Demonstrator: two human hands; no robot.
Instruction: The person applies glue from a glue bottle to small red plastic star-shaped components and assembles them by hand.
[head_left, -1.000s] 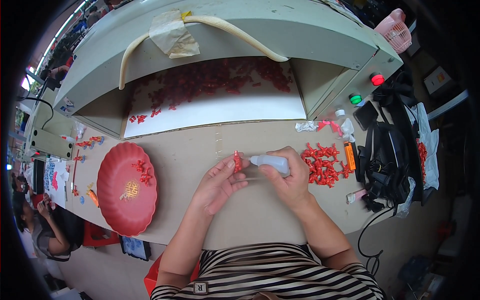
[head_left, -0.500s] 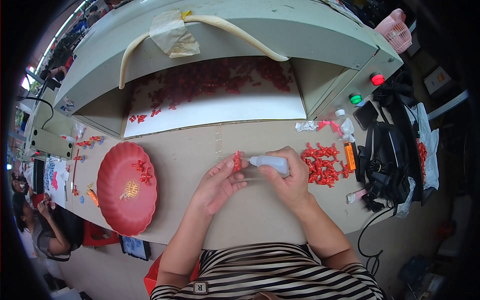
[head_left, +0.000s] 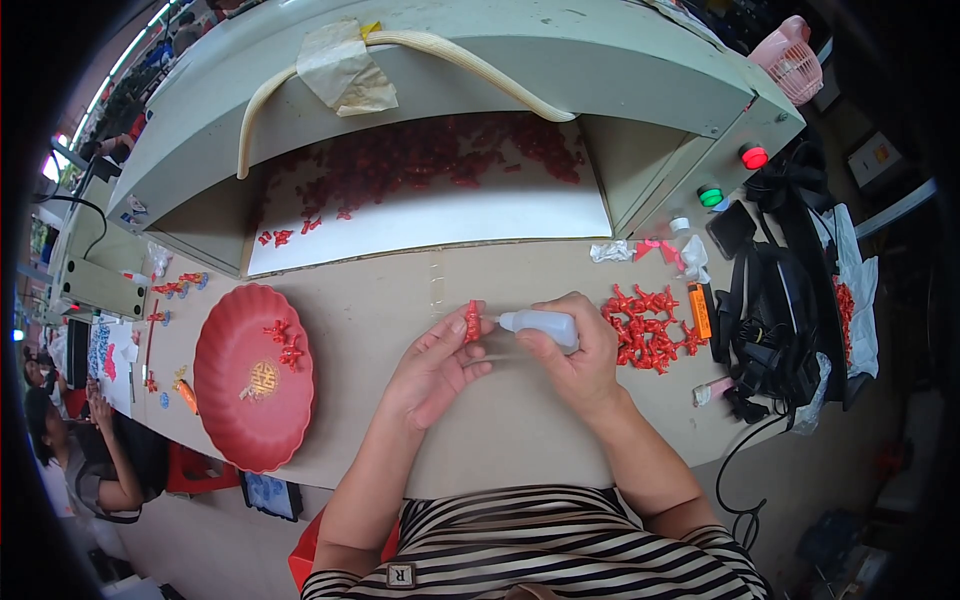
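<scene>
Your left fingers (head_left: 449, 338) are pinching a red figurine (head_left: 473, 321); your right fingers (head_left: 544, 351) are gripping a squeeze bottle (head_left: 545, 325), a figurine cluster (head_left: 643, 329) lying just right of them.

Soft light, black rim on my feed.
I see the table (head_left: 500, 430) clearly lit, the cabinet (head_left: 620, 90) dim toward its back, a ceiling light (head_left: 126, 60) glaring at upper left, and the fisheye bending the cabinet's front into an arch.

Free strip beside red bowl (head_left: 230, 355); figurines (head_left: 650, 328) block right.
</scene>
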